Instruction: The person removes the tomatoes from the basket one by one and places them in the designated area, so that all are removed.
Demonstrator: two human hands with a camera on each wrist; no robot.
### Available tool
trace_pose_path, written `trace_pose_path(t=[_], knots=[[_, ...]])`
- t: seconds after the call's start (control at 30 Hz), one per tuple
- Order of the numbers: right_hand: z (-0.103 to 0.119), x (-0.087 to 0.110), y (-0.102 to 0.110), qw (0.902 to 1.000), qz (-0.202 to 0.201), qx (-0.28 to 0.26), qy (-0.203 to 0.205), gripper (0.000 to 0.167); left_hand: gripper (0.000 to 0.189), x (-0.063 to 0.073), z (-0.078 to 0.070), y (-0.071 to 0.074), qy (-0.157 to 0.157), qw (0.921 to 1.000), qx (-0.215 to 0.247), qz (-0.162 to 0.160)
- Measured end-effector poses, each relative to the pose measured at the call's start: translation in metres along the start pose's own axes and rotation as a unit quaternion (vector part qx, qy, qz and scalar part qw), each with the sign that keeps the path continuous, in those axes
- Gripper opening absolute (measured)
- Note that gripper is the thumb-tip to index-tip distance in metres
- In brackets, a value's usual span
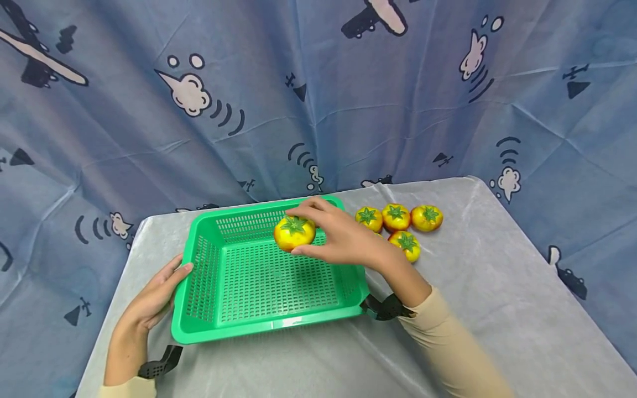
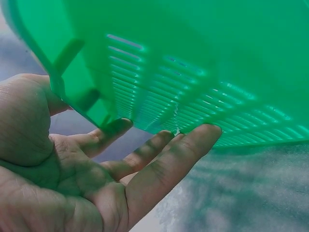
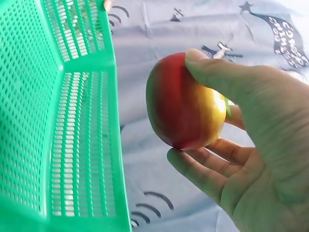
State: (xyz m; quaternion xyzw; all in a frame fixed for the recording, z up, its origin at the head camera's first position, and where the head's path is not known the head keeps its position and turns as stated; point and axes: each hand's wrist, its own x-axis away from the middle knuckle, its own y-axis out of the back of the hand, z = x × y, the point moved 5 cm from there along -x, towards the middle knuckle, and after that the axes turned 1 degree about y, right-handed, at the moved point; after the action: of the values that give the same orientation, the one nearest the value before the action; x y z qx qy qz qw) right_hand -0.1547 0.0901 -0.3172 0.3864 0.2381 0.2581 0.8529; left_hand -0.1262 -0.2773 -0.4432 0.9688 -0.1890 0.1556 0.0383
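My right hand (image 1: 338, 232) holds a yellow-and-red tomato (image 1: 293, 234) with a green star-shaped calyx, thumb on one side and fingers on the other. It hangs above the inside of a green plastic basket (image 1: 269, 327) with slotted walls. From the right wrist view, the tomato (image 3: 178, 104) shows its red underside, apart from the basket wall (image 3: 87, 140). My left hand (image 1: 156, 293) grips the basket's left side, its thumb over the rim. In the left wrist view, the fingers (image 2: 164, 169) reach beneath the slotted basket (image 2: 193, 92).
Several similar tomatoes (image 1: 396, 217) lie in a group right of the basket, one partly hidden behind my right arm. A grey-white cloth (image 1: 497, 287) covers the table. A blue patterned curtain (image 1: 318, 99) hangs behind and around it.
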Motion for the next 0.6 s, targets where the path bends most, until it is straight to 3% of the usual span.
trace_pose_path(t=[0.47,0.6], knots=[[-0.026,0.048,0.027,0.9950,-0.086,-0.022,-0.046,0.068,0.074,0.002,0.002,0.001,0.002,1.0000,0.006,-0.005],[-0.039,0.064,0.032,0.9908,-0.105,-0.053,-0.066,0.068,0.075,0.001,0.001,0.001,0.005,1.0000,0.003,-0.004]])
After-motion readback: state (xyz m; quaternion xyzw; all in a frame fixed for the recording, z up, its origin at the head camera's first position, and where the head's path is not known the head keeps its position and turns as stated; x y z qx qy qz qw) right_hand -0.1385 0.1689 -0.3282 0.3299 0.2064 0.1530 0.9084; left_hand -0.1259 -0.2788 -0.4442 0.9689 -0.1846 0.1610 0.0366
